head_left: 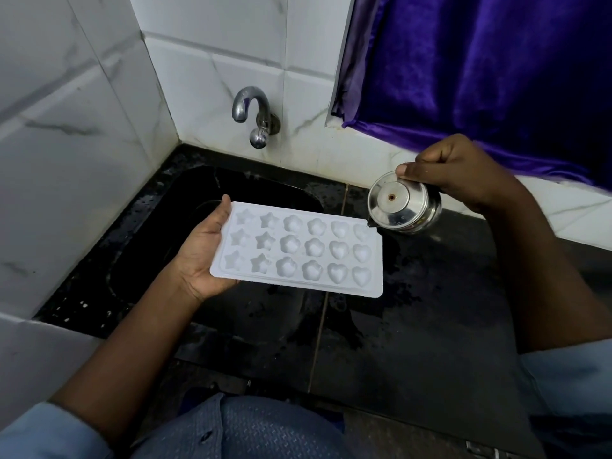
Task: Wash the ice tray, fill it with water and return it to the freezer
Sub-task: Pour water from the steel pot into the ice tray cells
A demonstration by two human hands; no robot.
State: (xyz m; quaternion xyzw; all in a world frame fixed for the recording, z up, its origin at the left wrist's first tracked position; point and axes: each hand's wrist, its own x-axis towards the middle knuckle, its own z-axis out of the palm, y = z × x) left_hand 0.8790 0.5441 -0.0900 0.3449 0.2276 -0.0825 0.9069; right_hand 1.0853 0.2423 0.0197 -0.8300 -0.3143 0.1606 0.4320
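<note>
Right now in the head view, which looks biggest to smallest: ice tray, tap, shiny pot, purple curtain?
1. purple curtain
2. ice tray
3. shiny pot and tap look about alike; the pot is nearer the camera, so I won't rank them.

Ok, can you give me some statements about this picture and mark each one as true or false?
1. The left hand holds the ice tray by its left end. True.
2. Water runs from the tap. False: no stream shows at its spout.
3. The right hand holds a steel vessel tilted at the tray's far right corner. True.
4. The tray lies flat in the sink. False: it is held up above the sink.
5. Every mould in the tray is a heart. False: there are stars, flowers and hearts.
</note>
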